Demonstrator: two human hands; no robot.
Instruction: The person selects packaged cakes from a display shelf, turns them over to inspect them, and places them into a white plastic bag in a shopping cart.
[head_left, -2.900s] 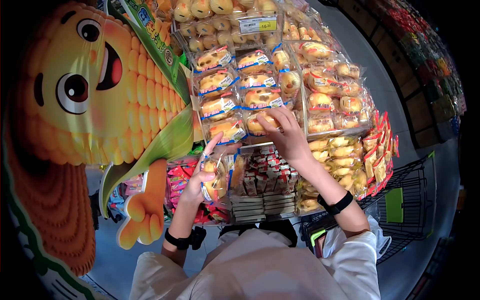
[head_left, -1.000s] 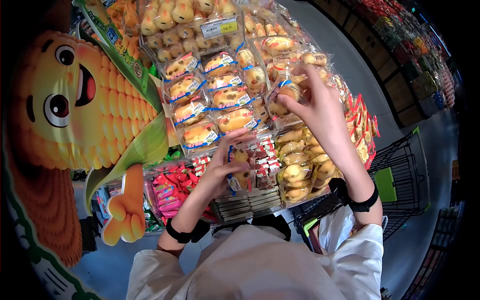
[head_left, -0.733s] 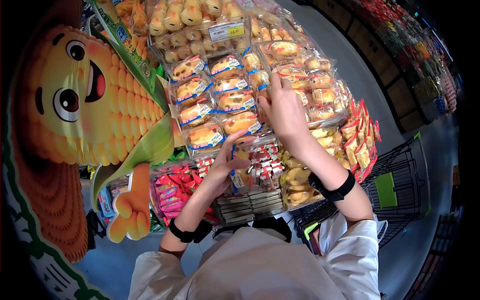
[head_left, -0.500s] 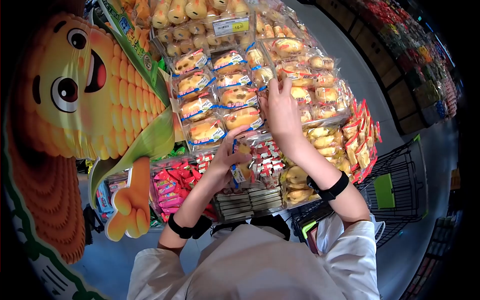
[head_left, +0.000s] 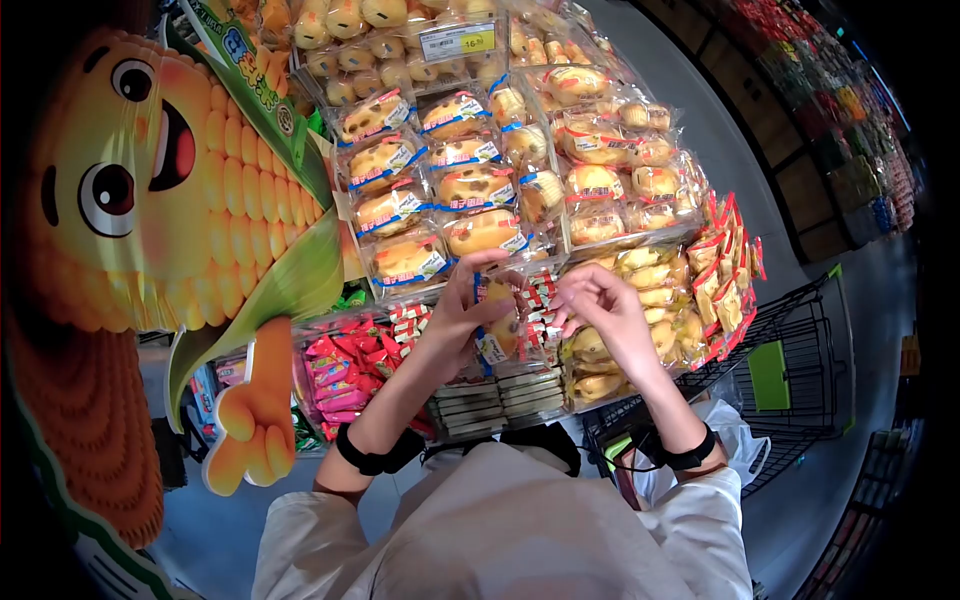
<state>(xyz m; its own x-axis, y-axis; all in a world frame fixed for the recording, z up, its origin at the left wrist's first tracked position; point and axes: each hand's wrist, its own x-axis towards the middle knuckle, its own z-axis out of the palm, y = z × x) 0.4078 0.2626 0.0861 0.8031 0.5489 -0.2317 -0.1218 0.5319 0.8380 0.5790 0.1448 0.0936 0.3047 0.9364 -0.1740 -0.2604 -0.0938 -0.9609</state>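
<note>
A wrapped bread point(head_left: 499, 330) with a blue-edged label is gripped in my left hand point(head_left: 474, 306), over the lower part of the display. My right hand point(head_left: 600, 300) is just right of that pack, fingers bent and partly apart, with nothing visible in them. Beyond my hands, packaged breads point(head_left: 484, 232) stand in rows in clear compartments. White-and-red small packs point(head_left: 540, 300) lie beneath and between my hands. Yellow wrapped pastries point(head_left: 655, 298) fill the bin to the right.
A large corn-shaped cutout point(head_left: 170, 180) stands at the left. Pink packets point(head_left: 340, 375) lie lower left. A black shopping cart point(head_left: 800, 350) with a green panel is at the right. A price tag point(head_left: 458, 41) is at the top.
My right hand has moved down and back from the upper breads, toward the pack in my left hand. My left hand, still holding the pack, has shifted slightly right.
</note>
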